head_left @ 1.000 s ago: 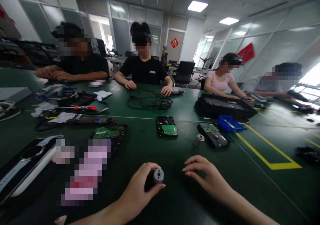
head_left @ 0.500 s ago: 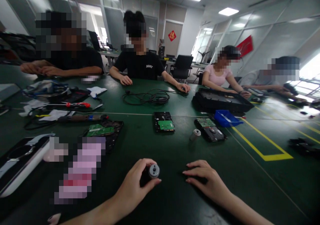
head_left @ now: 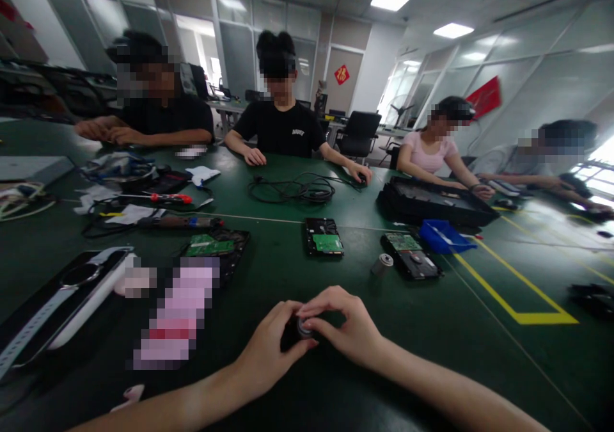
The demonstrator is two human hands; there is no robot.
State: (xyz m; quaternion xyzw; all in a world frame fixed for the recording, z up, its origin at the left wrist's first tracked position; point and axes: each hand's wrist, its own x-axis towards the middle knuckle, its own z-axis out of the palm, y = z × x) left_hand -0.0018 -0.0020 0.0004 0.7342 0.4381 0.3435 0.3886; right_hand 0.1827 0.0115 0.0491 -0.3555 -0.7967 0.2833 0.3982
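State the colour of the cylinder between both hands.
The cylinder is grey where visible, in the head view.

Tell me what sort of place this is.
It looks like an office used for hands-on bench work, judging by the glass partitions, the black office chair and the hard drive lying on the green table.

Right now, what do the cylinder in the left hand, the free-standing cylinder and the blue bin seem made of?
Held cylinder: probably metal, given its grey sheen, though mostly covered.
Free cylinder: likely satin metal; silvery grey with a bright top.
Blue bin: probably smooth plastic, from its even, saturated colour.
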